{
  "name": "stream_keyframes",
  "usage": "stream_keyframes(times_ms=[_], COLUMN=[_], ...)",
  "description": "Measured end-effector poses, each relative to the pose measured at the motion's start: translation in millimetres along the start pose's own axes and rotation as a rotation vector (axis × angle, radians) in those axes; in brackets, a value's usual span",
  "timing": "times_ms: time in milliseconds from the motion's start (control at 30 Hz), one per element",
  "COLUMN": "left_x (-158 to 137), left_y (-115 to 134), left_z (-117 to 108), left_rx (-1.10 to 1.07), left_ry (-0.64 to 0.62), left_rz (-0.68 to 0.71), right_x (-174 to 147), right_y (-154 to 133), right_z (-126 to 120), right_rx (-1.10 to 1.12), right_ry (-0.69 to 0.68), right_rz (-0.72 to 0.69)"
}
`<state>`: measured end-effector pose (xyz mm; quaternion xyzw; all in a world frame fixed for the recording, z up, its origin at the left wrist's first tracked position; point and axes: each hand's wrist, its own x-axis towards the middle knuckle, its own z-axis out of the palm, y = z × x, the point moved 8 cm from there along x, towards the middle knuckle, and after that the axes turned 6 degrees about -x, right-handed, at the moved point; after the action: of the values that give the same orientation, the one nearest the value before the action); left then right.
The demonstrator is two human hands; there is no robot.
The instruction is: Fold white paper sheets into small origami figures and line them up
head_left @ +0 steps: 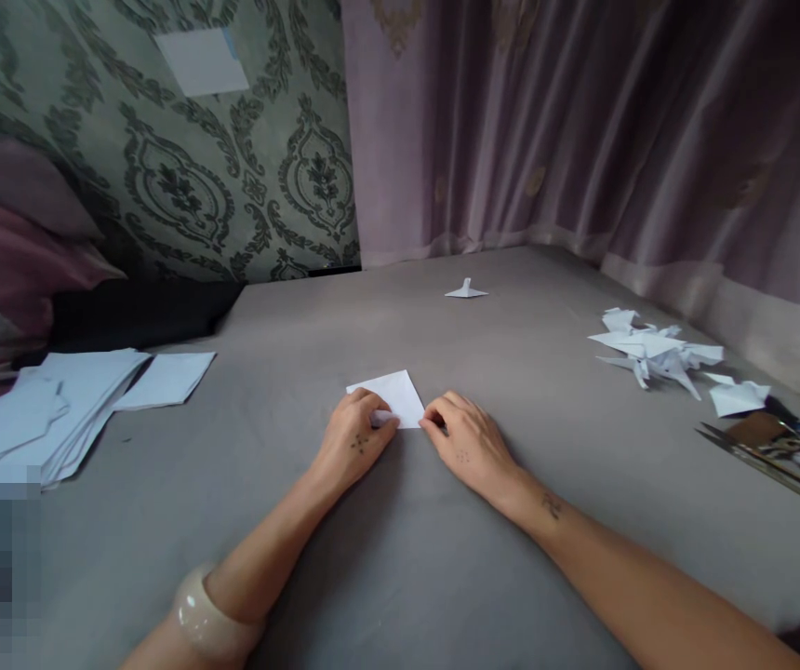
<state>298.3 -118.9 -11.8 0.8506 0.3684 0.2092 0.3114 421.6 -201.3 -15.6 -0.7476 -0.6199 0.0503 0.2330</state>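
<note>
A small folded white paper lies flat on the grey sheet in front of me. My left hand presses its near left corner with curled fingers. My right hand pinches the paper's near right corner between thumb and fingertips. Both hands rest on the sheet, close together. A pale bangle sits on my left wrist.
A stack of white paper sheets lies at the left. A single folded paper figure stands far ahead. A heap of folded paper figures lies at the right, with scissors nearer. Curtains and a patterned wall close the back.
</note>
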Motion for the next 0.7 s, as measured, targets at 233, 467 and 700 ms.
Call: stream_keyframes(times_ms=[233,467,700], left_x=[-3,-7,-4], left_y=[-3,-10,-13], left_z=[0,-4,-10], left_rx=[-0.011,-0.079,-0.151], left_ry=[0.03,0.043,0.035], left_rz=[-0.034,-0.071,-0.082], right_x=[-10,-16,-15], right_y=[-30,-34,-35], right_z=[-2,-3,-1], right_rx=[-0.01,-0.074,-0.104], right_ry=[-0.066,-0.131,-0.156], right_rz=[-0.306,-0.333,-0.326])
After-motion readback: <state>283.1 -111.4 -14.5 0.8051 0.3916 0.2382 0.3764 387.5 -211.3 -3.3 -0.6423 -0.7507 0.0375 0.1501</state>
